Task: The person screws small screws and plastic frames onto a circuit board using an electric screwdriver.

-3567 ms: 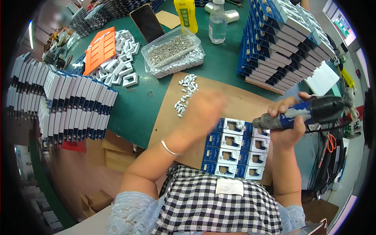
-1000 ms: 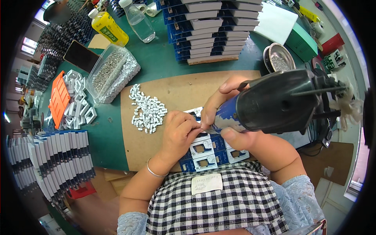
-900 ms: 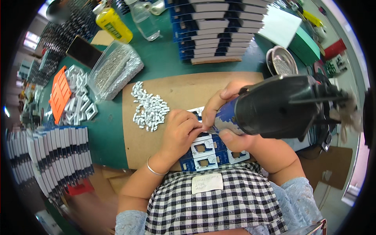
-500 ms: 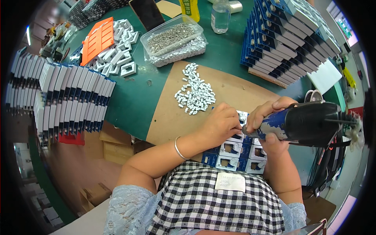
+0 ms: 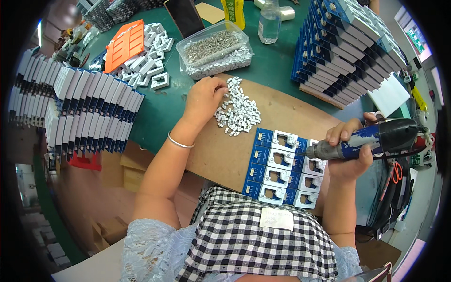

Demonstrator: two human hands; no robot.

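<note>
Your right hand (image 5: 346, 165) is wrapped around the driver (image 5: 359, 142), which points left, its long axis nearly level, tip between two columns of four white frames (image 5: 271, 160) each. Your left hand (image 5: 203, 101), fingers curled, is at the pile of small parts (image 5: 238, 113); I cannot tell if it holds any. On the green surface (image 5: 162, 115), between tall stacks (image 5: 94, 110), there are one brown board (image 5: 291, 105), two bottles (image 5: 269, 28) and one phone (image 5: 184, 18).

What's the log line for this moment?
left hand: at pile of white parts, grasp unclear; right hand: gripping power tool; blue boards: on brown sheet
</note>
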